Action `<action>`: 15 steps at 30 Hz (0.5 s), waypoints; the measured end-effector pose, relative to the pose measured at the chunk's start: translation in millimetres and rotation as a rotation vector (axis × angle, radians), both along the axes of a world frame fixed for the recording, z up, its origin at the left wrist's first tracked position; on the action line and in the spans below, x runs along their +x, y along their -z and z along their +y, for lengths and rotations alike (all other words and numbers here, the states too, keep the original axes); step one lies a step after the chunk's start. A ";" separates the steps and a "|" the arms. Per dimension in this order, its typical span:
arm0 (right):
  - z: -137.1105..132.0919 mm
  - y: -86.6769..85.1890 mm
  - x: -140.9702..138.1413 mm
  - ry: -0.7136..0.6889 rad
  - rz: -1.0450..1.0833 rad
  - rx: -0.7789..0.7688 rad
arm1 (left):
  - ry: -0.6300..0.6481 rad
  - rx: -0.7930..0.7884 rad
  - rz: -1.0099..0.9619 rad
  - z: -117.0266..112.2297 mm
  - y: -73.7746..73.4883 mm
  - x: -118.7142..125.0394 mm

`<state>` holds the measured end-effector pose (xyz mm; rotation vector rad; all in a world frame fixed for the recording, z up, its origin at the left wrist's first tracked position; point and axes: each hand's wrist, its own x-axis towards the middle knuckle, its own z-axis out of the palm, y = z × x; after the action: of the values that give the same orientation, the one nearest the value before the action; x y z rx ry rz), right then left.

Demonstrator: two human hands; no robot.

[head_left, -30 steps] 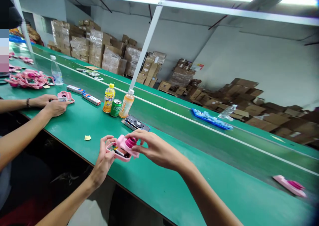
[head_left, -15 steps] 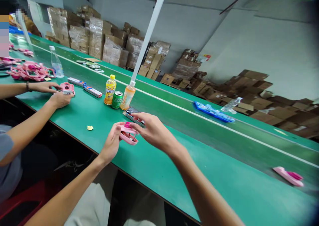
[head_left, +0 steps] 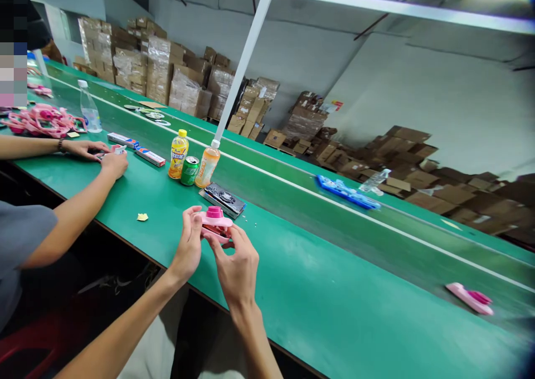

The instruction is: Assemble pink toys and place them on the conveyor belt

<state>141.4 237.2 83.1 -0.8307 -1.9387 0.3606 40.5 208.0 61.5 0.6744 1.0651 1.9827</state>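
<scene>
Between my hands is a pink toy camera (head_left: 217, 222) with a magenta lens on top, its two shell halves apart and dark inner parts showing in the gap. My left hand (head_left: 189, 248) grips its left end, fingers closed. On the right end, my right hand (head_left: 239, 259) pinches it between thumb and fingers. Just beyond lies a black and silver flat box (head_left: 223, 198) with a ring pattern, and a few tiny white bits rest beside it. Small details inside the toy cannot be made out.
Behind stand a yellow-capped bottle (head_left: 178, 155), a green can (head_left: 190, 171) and an orange drink bottle (head_left: 208, 164). At left, a co-worker's hands (head_left: 100, 156) work near pink parts (head_left: 45, 120). Another pink toy piece (head_left: 470, 299) and a blue tray (head_left: 346, 192) lie rightward.
My right hand has come down from above the toy camera, near the flat box, to its right end and now grips it. The lens side has turned upward. The view has shifted slightly.
</scene>
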 end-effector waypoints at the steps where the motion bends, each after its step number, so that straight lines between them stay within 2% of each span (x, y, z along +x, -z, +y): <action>1: 0.1 4.0 1.2 0.032 0.007 0.038 | -0.005 -0.002 0.011 1.3 1.9 1.2; 4: 0.1 14.0 6.1 0.100 0.033 0.085 | -0.011 0.005 0.051 3.7 6.3 5.2; 6: 0.4 20.0 10.2 0.085 0.061 0.051 | -0.014 0.010 0.087 4.0 8.3 7.7; 11: 3.8 40.1 22.6 -0.113 0.192 -0.208 | -0.005 -0.006 0.219 1.1 19.2 12.5; 15: 6.6 55.0 31.1 -0.086 0.211 -0.337 | 0.109 -0.047 0.288 -0.5 33.9 15.1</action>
<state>172.5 243.8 28.1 -0.8846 -1.7434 0.8111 55.6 207.5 27.5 0.9933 1.2117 1.7974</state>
